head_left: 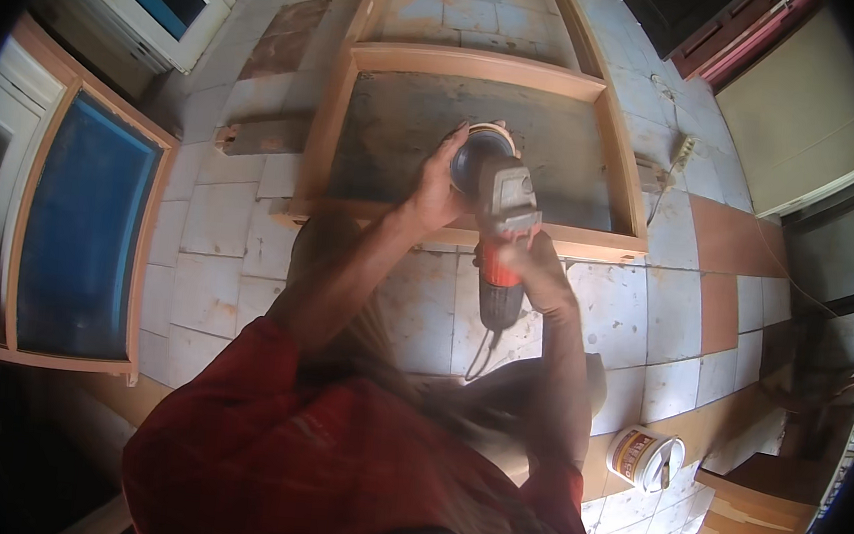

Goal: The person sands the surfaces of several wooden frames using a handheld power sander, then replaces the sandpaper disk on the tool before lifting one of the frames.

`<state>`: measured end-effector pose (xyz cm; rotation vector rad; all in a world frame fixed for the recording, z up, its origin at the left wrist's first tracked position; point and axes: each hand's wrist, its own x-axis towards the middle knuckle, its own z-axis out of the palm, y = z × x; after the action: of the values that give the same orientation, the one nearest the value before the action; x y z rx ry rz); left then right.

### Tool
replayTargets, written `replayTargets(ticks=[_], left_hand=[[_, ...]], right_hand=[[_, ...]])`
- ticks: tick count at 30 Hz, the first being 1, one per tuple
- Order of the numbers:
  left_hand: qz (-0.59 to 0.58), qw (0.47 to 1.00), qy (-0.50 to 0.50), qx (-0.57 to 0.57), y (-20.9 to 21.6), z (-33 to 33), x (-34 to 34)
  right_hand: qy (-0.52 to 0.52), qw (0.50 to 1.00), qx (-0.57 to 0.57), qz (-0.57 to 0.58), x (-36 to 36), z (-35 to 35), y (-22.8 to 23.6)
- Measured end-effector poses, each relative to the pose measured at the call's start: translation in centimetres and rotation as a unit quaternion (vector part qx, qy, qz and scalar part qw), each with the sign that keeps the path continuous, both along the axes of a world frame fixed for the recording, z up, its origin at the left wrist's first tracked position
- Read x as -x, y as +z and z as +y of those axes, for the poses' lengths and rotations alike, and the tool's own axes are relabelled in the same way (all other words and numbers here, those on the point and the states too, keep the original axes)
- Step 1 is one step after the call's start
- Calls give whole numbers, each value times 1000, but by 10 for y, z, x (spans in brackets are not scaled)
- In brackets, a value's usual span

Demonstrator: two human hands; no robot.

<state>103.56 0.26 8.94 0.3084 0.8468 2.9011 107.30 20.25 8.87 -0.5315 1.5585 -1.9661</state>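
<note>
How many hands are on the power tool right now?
2: the left hand at the left edge of the round disc, and the right hand around the power tool at its red body. Some fingers are hidden.

The frame (324, 143) lies on the tiled floor (215, 215) before the person (332, 450), a crossbar (478, 67) parting near bay (558, 137) from far. Over the near rail (589, 242) reaches the power tool (508, 208), disc (471, 155) above the near bay, left hand (441, 175) on the disc, right hand (541, 274) around the body. Left of the frame: a board end (262, 139), then, farther out, a framed panel (84, 225). Right: a power strip (684, 152) and, nearer the person, a bucket (638, 458).
</note>
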Motion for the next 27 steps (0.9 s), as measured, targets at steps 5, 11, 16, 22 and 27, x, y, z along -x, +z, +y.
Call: replayTargets(ticks=[5,11,16,22,27], left_hand=[[24,998,6,57,24,-22,-21],[-43,992,23,120,16,-39,-33],[237,727,242,597,7,-90,-36],[-56,791,34,609,92,-94,-41],[-18,770,40,637,94,-105,-45]], right_hand=[[-147,964,-171,142,-18,-27,13],[-185,947,-174,200,-22,-44,-13],[-147,926,-241,251,-28,-39,6],[-175,874,-262,370,-27,-33,15],[-179,857,-235,423,-26,-31,16]])
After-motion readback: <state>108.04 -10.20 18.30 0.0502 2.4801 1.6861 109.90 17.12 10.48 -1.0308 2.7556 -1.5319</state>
